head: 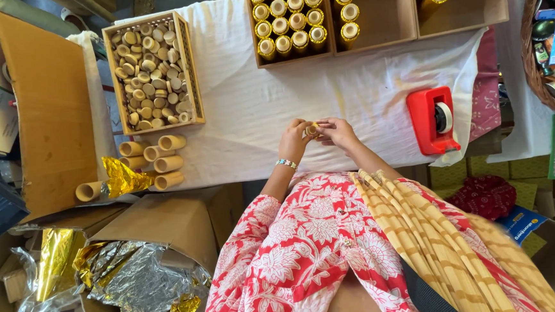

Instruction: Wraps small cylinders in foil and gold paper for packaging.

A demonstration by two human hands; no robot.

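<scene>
Holding a small round wooden cap (312, 129) between them, the left hand (294, 139) and right hand (337, 132) close their fingertips on it over the white cloth-covered table (249, 113). At nine o'clock lie loose bamboo tubes (156, 160) beside crumpled gold foil (125, 178). At three o'clock sits a red tape dispenser (432, 119). At ten o'clock stands a wooden crate of caps (153, 70); at twelve, wooden boxes of upright gold-wrapped tubes (288, 17).

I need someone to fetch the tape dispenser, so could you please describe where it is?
On the white cloth covering the table, look past the right hand, toward the cloth's edge. The tape dispenser sits there alone, the only bright red plastic thing among tan tubes and wooden boxes.
</scene>
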